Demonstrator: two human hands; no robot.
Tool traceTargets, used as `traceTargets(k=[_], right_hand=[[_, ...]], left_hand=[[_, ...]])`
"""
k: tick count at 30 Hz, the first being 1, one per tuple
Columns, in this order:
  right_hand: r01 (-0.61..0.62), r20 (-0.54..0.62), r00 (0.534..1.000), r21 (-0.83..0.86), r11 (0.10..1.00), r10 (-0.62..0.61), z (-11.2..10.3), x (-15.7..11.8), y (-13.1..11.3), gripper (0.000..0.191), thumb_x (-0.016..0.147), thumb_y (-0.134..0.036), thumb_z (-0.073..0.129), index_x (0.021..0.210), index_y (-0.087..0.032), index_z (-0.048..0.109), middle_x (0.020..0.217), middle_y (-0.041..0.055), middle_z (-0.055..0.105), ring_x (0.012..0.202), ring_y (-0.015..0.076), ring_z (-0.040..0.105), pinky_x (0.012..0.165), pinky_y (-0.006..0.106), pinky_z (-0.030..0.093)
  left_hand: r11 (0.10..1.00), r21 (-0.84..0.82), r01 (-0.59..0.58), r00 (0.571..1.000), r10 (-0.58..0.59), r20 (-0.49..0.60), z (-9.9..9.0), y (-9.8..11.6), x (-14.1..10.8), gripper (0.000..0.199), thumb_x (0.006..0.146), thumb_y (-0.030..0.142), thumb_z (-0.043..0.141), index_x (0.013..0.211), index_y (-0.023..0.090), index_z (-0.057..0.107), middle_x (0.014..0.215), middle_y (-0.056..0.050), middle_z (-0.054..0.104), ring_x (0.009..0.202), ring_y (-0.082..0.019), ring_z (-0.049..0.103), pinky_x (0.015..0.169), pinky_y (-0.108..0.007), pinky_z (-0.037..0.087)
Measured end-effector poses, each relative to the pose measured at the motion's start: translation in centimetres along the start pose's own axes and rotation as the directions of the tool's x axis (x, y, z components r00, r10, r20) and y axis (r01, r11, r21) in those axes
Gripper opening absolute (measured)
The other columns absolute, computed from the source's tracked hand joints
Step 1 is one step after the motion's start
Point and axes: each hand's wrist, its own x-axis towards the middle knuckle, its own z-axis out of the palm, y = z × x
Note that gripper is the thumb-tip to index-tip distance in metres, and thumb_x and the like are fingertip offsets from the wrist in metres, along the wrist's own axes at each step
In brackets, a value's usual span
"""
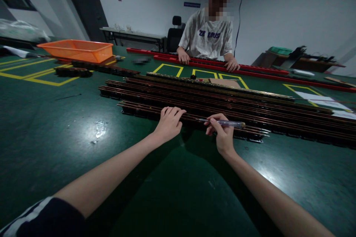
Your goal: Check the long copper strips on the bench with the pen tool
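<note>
My right hand (223,133) is closed around a screwdriver (232,123) with a clear purplish handle. The blade points left, its tip close to the nearest long dark strip (139,109), which has copper-coloured rods along it. My left hand (169,125) grips this strip left of the screwdriver, fingers over the top and thumb on the near side. What lies under its fingertips is hidden. Several similar strips with copper-coloured rods (167,94) lie side by side just behind.
Across the green table (69,129), a person (208,37) rests both hands on long red rails (250,67). An orange basket (80,51) stands at back left, near short dark strips (73,72). A thin rod (68,97) lies left; white paper (324,100) lies right.
</note>
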Motion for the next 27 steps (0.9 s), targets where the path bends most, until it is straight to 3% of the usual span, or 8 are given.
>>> traceTargets(k=[27], right_hand=[[0.001,0.002,1.0,0.012,1.0,-0.001,-0.03,0.02,0.17,0.012,0.08,-0.03,0.057,0.077,-0.018,0.056,0.063,-0.002,0.06,0.041,0.0077,0.052,0.038,0.021,0.035]], left_hand=[[1.0,0.03,-0.004,1.0,0.004,-0.001,0.06,0.02,0.02,0.044,0.083,0.012,0.038,0.124,0.017,0.051,0.12,-0.009,0.056,0.115,-0.023,0.045,0.103,-0.044,0.026]])
